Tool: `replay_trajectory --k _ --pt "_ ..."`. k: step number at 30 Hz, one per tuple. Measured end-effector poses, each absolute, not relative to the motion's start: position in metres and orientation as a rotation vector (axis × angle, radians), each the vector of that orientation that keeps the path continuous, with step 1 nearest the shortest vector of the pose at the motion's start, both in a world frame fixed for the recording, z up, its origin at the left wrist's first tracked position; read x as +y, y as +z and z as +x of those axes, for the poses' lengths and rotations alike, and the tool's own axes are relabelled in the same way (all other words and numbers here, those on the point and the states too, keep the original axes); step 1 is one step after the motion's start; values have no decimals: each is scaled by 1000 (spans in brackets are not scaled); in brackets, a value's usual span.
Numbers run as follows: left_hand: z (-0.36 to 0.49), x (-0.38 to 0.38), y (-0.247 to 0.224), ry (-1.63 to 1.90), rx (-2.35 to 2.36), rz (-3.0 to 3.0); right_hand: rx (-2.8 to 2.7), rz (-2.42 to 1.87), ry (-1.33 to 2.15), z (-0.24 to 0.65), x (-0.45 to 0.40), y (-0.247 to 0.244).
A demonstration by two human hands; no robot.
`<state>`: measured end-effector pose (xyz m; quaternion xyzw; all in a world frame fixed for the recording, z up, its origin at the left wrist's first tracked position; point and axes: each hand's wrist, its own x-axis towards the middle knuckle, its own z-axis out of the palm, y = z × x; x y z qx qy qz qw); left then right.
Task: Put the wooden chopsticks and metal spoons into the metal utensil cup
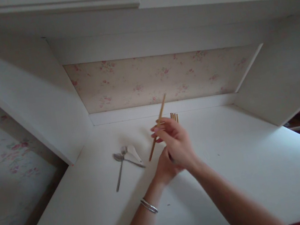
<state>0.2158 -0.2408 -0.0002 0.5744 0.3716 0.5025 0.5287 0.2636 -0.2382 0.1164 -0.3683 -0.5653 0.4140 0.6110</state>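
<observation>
The right hand [177, 142] pinches one chopstick [162, 107] near its middle — probably for balance — over the table [232, 175], right of the spoons [118, 157], while the left hand [163, 167] sits partly behind, grip hidden — perhaps steadying the sticks [173, 116] jutting beyond.

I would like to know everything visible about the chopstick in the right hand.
The chopstick is thin, straight and golden-brown, like wood or bamboo. The right hand holds it near its middle, thumb and fingers hiding part. Both ends show; it slants, upper end toward the picture's right. Whether its lower end touches the white tabletop is unclear.
</observation>
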Motion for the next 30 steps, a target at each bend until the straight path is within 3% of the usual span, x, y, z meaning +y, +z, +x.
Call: replay_trajectory --k 4,9,17,23,30 --pt "213 -243 7 1150 741 1341 -1076 -954 840 328 -224 129" --pt "213 -242 5 1145 679 1287 -1019 -1146 755 371 -211 107" --pt "219 -240 -1 1191 644 1289 -1158 -1348 777 368 -212 52" --pt "219 -238 -6 1194 698 1271 -1402 -1523 577 363 -217 43" --pt "220 -238 -5 1196 707 1272 -1359 -1444 676 361 -218 36"
